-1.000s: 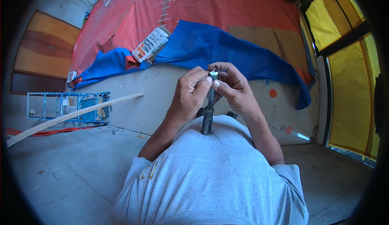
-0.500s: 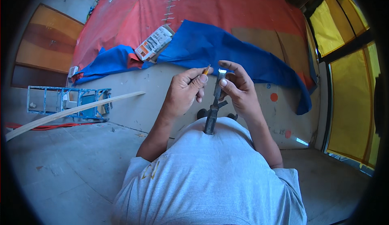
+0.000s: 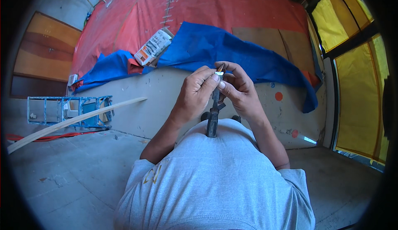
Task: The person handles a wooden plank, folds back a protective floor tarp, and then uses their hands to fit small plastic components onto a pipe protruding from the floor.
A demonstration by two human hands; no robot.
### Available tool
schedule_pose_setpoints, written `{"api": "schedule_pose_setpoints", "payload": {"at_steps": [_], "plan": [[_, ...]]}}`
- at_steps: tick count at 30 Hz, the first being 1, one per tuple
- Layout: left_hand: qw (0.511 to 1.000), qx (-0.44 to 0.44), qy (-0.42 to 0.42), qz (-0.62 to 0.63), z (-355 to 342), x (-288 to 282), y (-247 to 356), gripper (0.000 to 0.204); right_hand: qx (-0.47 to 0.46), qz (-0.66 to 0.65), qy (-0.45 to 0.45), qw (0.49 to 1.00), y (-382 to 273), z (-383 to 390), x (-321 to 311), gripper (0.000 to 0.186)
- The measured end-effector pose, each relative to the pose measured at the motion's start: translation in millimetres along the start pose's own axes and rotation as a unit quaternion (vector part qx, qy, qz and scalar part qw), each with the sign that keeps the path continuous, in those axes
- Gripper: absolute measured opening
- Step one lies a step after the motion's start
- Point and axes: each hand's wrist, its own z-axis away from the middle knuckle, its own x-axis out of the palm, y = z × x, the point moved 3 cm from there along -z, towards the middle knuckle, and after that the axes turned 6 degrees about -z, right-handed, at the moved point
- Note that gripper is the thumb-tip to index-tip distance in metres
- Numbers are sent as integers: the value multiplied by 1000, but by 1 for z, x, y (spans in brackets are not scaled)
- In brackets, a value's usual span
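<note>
Fingertips back together at the top of the tool, after a brief parting half a second ago when the left hand sat slightly off to the side with something small pinched in it. Now closed in again: left grip clamped, thumb and forefinger, on the pale tip at the tool's upper end; right hand opposite, its grip clamped around the tool just below that tip, fingers curled over the top. Touching or nearly touching across the tip, both hands. Tool itself unmoved: dark, slim, upright, held mid-air in front of the chest, its lower end pressed against the grey shirt. Cannot tell whether the small piece from the left fingers is now seated on the tip or merely held against it, since the fingers cover the joint. Judging by the return of both hands to the same spot, fine work on the tip is in hand and not finished. Beyond the hands, unchanged: a blue tarp over a red sheet, a carton lying on them, a pale lath slanting past a blue frame, and bare concrete floor.
</note>
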Motion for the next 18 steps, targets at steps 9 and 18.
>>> {"api": "schedule_pose_setpoints", "payload": {"at_steps": [9, 18], "plan": [[998, 7, 37, -40, 4, 4, -10, 23, -6, 17, 12, 1000, 5, 2, -4, 35], [996, 19, 72, -51, 8, 5, -20, 29, 19, 29, 12, 999, 9, 3, -7, 30]]}}
